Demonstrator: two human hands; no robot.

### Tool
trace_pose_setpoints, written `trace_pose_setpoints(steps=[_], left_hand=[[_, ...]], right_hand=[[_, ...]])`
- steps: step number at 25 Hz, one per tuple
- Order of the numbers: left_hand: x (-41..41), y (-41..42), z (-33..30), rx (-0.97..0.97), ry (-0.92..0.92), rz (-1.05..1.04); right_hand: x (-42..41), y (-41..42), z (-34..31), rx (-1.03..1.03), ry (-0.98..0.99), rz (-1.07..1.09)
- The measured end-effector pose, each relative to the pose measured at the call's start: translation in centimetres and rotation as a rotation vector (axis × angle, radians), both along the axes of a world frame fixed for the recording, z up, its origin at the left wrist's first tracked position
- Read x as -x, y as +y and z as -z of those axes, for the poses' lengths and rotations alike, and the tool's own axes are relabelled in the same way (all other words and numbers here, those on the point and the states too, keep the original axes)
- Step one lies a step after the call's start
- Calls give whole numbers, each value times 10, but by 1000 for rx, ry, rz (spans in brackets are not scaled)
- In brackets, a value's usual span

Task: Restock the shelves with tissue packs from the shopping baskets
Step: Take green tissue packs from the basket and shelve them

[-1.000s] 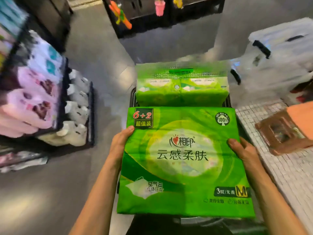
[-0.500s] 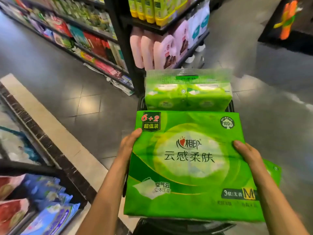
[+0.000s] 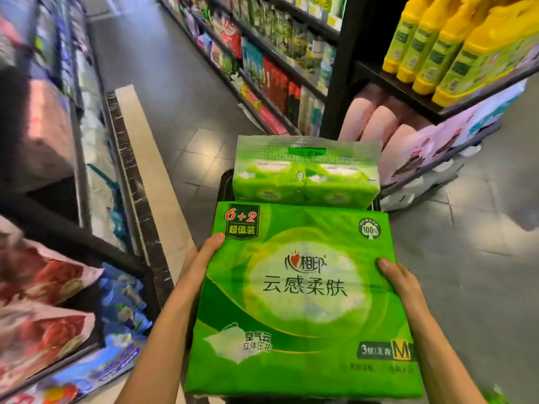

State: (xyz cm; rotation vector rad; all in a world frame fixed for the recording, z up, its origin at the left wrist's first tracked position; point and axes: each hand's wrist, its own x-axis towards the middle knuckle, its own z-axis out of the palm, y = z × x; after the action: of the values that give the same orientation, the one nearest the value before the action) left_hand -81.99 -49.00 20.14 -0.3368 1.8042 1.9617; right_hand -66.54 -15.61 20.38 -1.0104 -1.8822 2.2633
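You have the big green tissue pack flat across the lower middle of the frame, carried between both hands. Your left hand grips its left edge with the thumb curled over the top face, and your right hand grips the right edge the same way; the fingers underneath are hidden.

Expect it to be light for its bulk and soft: the film wrap looks glossy and probably a little slippery, and the contents will give if you squeeze. Hold by the two side edges as you do now, with support under the base (a pinch on the loose film alone could stretch or tear it).

A second green pack stands just above it in the frame, in a dark basket mostly hidden behind the packs. Shelves with soft packs fill the lower left; yellow bottles sit upper right.
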Motion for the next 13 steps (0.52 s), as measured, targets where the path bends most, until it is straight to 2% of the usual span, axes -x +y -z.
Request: trace_pose_setpoints(steps=[5,10,13], left_hand=[[89,-11,1,19,-1,-174],[200,0,-9,-11,-16,-382],[251,7,-20,-29,37,-444]], right_hand=[[148,5,9,-22,68,-180],[324,25,12,48,6,-315],[412,33,3,58,18,-353]])
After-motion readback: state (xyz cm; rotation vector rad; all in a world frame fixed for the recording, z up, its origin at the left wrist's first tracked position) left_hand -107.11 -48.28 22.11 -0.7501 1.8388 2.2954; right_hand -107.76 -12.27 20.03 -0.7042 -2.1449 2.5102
